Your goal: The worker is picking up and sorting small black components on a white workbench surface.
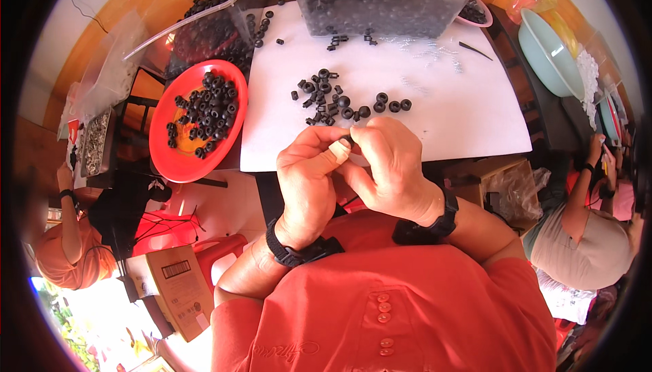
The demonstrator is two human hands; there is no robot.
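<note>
1. Left hand (pixel 307 172): thumb and fingers closed in a narrow pinch on a small black part (pixel 348 140), mostly hidden by the fingers.
2. Right hand (pixel 390 161): fingertips drawn in tight, meeting the left ones at that part. Can't tell whether they grip it too.
3. Part location: between the two sets of fingertips, above the near edge of the white work surface (pixel 468 124). Black straps on both wrists.
4. Just beyond the hands: loose black pieces (pixel 344 101) clustered on the white surface, some round with a hole, some stubby. A few round ones (pixel 394 106) trail off to the right.
5. Left of the surface: red oval dish (pixel 170 170) with a heap of similar black pieces.
6. Far edge: clear tub (pixel 380 15) filled with black pieces; small black bits in front of it, plus a scatter of tiny shiny pieces (pixel 424 49) and a thin dark stick (pixel 475 51) to the right.
7. Far left: clear bin (pixel 204 24), dark pieces in and beside it. Far right: pale blue basin (pixel 543 49).
8. Outer edges: one seated person (pixel 75 256) left, another (pixel 584 246) right.
</note>
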